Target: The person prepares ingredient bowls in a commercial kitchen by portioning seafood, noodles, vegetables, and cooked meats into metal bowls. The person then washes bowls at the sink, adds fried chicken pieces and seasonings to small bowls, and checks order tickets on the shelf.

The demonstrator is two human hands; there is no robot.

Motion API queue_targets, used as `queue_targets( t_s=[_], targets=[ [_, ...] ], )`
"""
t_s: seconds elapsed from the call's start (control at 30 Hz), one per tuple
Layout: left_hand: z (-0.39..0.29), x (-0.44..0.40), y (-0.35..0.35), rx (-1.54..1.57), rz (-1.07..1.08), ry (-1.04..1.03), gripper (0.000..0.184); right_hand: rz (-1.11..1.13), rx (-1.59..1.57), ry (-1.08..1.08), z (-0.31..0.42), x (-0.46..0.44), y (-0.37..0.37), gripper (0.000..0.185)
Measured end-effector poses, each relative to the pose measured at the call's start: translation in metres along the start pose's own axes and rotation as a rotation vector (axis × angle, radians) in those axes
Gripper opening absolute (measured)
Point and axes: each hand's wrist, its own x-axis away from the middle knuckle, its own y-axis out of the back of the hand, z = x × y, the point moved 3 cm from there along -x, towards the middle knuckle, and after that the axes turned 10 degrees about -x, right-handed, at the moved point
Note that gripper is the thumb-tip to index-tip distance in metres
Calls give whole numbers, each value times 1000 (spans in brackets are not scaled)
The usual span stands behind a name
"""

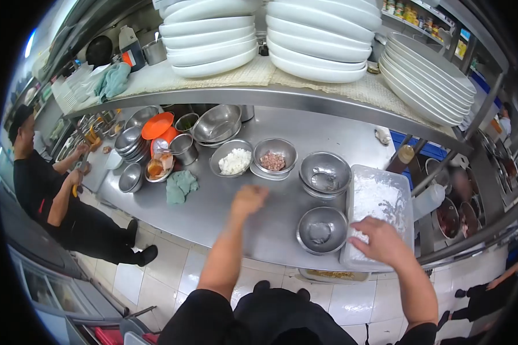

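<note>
My left hand point(250, 200) is over the steel counter, in front of a bowl of chopped pinkish meat point(273, 161). Motion smears its fingers, so I cannot make out whether they hold anything. My right hand point(379, 240) hangs over the near left part of a clear plastic tub point(409, 198) of white powder point(377, 195). Its thumb and fingers are curved and apart, with white showing between them. Just left of the tub sits a steel bowl point(322, 229). Stacked steel bowls point(325, 173) stand behind it. Another bowl holds a white crumbly food point(235, 161).
A green cloth point(182, 186), a steel pot point(183, 149) and orange bowls point(157, 125) are on the left. White plates point(319, 40) fill the shelf above. A squeeze bottle point(429, 200) stands right of the tub. At far left, a co-worker point(52, 190) handles a tool.
</note>
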Motion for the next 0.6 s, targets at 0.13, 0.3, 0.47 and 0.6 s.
queue_targets(
  t_s=[0.13, 0.3, 0.47, 0.6],
  targets=[
    [69, -53, 32, 660, -250, 286, 42, 27, 39, 190, -17, -10, -37, 22],
    [93, -101, 26, 1040, -366, 322, 32, 13, 284, 253, -1, -115, -96, 31],
    [80, -43, 29, 1152, -425, 264, 31, 35, 577, 67, -17, -237, -173, 52],
    [92, -35, 20, 1178, -353, 280, 36, 34, 727, 126, -59, -290, -224, 49]
  ],
)
